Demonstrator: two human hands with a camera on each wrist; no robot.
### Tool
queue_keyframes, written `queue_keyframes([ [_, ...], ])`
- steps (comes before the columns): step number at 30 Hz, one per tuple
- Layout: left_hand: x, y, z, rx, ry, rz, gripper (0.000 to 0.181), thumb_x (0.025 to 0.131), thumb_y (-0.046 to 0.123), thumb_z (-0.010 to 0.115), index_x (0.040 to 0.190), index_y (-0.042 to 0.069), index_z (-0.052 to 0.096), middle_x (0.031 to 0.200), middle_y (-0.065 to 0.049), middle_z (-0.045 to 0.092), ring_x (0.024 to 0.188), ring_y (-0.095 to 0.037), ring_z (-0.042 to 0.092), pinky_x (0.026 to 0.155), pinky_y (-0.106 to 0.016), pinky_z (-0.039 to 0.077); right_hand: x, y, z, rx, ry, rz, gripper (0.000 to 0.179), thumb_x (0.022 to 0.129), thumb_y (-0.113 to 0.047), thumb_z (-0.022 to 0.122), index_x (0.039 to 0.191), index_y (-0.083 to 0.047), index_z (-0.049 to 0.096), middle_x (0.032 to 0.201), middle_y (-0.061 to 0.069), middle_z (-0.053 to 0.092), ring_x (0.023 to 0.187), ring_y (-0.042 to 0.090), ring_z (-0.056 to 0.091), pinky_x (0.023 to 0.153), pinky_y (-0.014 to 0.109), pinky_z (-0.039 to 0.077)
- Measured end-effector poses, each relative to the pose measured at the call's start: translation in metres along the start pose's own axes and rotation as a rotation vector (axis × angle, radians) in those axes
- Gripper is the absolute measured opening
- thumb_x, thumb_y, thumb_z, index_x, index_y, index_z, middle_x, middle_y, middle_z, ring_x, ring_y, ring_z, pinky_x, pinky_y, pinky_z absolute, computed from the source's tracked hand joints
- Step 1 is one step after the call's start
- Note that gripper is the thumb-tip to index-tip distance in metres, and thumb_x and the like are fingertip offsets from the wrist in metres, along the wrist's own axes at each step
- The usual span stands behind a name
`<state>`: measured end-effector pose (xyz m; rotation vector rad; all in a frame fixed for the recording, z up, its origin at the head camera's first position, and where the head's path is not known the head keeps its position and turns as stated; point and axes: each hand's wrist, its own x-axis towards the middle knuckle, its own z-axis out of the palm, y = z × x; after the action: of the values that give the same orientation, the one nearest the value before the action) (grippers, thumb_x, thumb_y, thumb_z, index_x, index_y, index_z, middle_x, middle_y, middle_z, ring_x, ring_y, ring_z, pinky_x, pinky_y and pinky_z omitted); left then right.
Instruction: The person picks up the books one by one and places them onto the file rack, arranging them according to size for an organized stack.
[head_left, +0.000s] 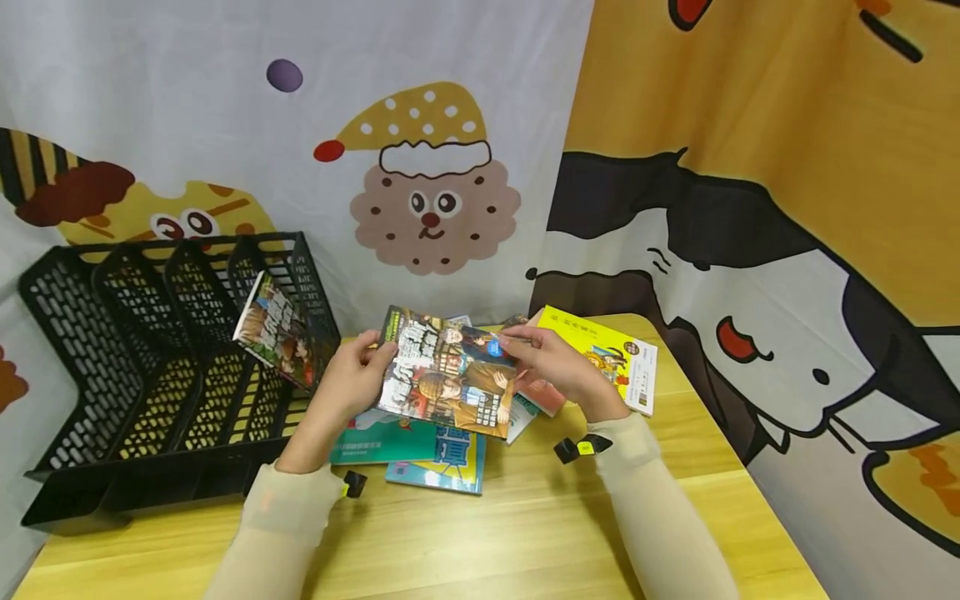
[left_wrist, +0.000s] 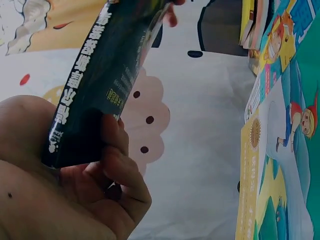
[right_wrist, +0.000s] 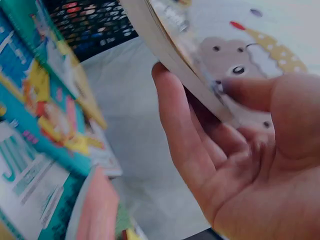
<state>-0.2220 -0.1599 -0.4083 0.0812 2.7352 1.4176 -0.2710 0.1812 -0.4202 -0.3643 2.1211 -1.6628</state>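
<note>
An illustrated book with a dark spine is held up above a pile of other books. My left hand grips its spine side, thumb on one face and fingers on the other, as the left wrist view shows on the dark spine. At the opposite edge, my right hand pinches the book between thumb and fingers; the right wrist view shows its page edges there. Beneath lie a green book, a blue-and-yellow book and, to the right, a yellow book.
A black mesh file rack with several compartments stands on the left. One book leans in its rightmost compartment. The wooden table meets a printed curtain at the back and right.
</note>
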Motion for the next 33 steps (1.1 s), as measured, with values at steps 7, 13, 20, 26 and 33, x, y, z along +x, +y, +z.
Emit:
queue_keyframes([
  [7,0.000,-0.004,-0.006,0.002,-0.082,0.060,0.070,0.118,0.047,0.049,0.173,0.006,0.035,0.160,-0.026,0.059,0.143,-0.045,0.060,0.119,-0.068,0.047,0.004,0.009,0.004,-0.201,-0.189,-0.061,0.036,0.114,-0.040,0.062,0.128,-0.009,0.074,0.079,0.000,0.058,0.067,0.018,0.055,0.069,0.038,0.061],
  [13,0.004,-0.004,-0.001,0.030,-0.061,0.137,0.065,0.116,0.048,0.055,0.167,0.008,0.049,0.154,-0.023,0.066,0.131,-0.039,0.069,0.105,-0.059,0.056,-0.002,0.003,0.012,-0.306,-0.303,-0.033,0.036,0.112,-0.048,0.065,0.109,-0.012,0.064,0.058,-0.005,0.030,0.036,0.015,0.020,0.039,0.032,0.026],
  [20,0.004,-0.005,0.001,-0.034,0.035,0.143,0.052,0.114,0.053,0.058,0.147,0.015,0.072,0.130,-0.014,0.078,0.091,-0.022,0.069,0.083,-0.042,0.055,-0.005,-0.001,0.018,-0.304,-0.251,-0.099,0.039,0.114,-0.040,0.062,0.086,-0.014,0.060,0.057,-0.005,0.032,0.040,0.014,0.022,0.045,0.028,0.029],
  [26,0.003,-0.002,0.000,-0.133,0.109,0.109,0.059,0.111,0.065,0.054,0.154,0.026,0.064,0.101,-0.013,0.075,0.072,-0.024,0.059,0.066,-0.041,0.050,-0.007,-0.008,0.024,-0.191,-0.130,-0.125,0.027,0.116,-0.032,0.061,0.108,-0.009,0.073,0.067,-0.001,0.043,0.051,0.017,0.034,0.058,0.028,0.038],
  [33,-0.001,0.005,-0.004,-0.254,0.120,0.077,0.074,0.108,0.067,0.058,0.169,0.026,0.045,0.060,0.001,0.051,0.049,-0.013,0.046,0.052,-0.035,0.044,-0.005,-0.009,0.028,-0.076,0.006,-0.115,0.030,0.116,-0.031,0.061,0.120,-0.005,0.075,0.079,0.001,0.051,0.076,0.024,0.050,0.079,0.035,0.047],
])
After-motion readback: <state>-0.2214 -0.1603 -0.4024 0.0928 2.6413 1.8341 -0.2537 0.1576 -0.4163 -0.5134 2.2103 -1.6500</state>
